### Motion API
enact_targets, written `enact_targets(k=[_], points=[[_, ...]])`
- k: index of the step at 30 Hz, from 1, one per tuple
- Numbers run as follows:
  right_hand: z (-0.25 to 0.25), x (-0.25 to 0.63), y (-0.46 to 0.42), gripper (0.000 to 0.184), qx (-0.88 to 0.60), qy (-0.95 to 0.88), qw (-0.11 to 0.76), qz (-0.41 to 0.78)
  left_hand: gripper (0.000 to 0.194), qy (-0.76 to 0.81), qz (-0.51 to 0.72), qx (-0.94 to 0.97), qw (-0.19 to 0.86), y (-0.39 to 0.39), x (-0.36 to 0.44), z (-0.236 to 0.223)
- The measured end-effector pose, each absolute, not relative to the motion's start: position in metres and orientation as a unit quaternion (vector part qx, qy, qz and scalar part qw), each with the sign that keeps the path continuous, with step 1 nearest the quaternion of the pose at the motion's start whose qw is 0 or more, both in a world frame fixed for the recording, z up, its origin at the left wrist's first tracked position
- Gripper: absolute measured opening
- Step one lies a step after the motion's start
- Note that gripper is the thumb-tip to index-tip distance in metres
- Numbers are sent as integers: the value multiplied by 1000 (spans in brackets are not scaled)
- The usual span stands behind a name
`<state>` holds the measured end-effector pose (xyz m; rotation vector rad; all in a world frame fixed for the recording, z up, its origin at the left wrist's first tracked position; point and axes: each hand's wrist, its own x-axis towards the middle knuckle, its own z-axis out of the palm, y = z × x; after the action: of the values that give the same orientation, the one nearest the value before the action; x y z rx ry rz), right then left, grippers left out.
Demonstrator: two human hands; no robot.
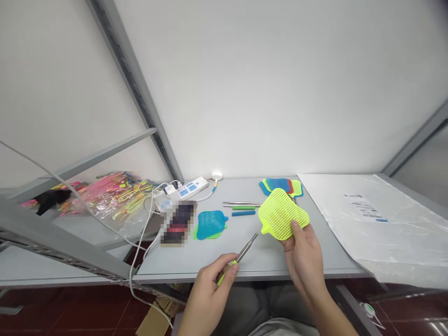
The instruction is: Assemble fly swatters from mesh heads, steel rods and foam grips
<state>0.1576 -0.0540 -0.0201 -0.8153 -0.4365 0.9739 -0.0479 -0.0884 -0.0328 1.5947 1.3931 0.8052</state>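
Observation:
Pinched in my right hand (304, 254) is a yellow-green perforated fly swatter head (283, 215), its short neck pointing left. My left hand (216, 285) grips a metal telescopic rod (247, 247) by its yellow-green handle, with the bare tip aimed up and right. Rod tip and swatter neck are close but apart. On the table behind lie a blue swatter head (210, 223) over a green one, a green handle tube (244, 208), a blue handle tube (243, 213) and several thin metal rods (231, 203). A stack of coloured swatter heads (278, 185) sits farther back.
A white power strip (192, 187) with cables stands at the back left, near a pixelated dark object (178, 224). White plastic packaging (353, 219) covers the table's right side. Bagged colourful items (112, 191) lie beyond the grey metal frame (140, 98).

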Motion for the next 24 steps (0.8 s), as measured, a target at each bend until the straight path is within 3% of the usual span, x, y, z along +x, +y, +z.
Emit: enact_targets(k=[14,24], points=[[-17,200,-98,40,-360,-179,825,397,42,532,263,698,400,-103,-16,-3],[-16,199,-104,42,-351,-181,808,437,40,519,254,724,376,-103,-11,-12]])
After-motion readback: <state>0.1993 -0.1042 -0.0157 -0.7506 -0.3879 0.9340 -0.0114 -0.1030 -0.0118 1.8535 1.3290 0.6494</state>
